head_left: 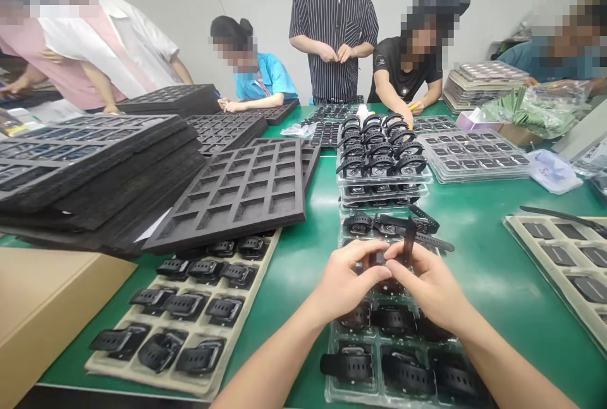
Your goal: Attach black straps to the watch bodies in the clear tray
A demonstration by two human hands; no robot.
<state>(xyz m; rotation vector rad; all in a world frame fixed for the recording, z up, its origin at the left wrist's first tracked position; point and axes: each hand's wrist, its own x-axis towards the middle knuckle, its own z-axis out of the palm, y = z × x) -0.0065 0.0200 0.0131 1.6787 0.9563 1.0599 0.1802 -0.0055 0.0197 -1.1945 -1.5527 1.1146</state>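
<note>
My left hand [348, 286] and my right hand [429, 286] meet over a clear plastic tray [334, 390]. Between them is a black smartwatch, its strap [408, 241] sticking up by the right fingers. Both hands are closed on the watch, thumbs close together; fingers hide most of its body. In the tray below lie several watches with black straps, such as the watch [353, 365] in the near left pocket. Just beyond my fingers, another strapped watch [359, 224] sits in the tray's far part, beside a loose-ended strap [439, 241].
A beige tray of watches [165, 349] lies left, under a tilted black foam tray [237, 197]. Foam trays [95, 188] are stacked behind. Ahead stand stacked clear trays [384, 178]; at right is a beige tray [564, 270]. A cardboard box [52, 308] is near left. Several people work across the green table [488, 219].
</note>
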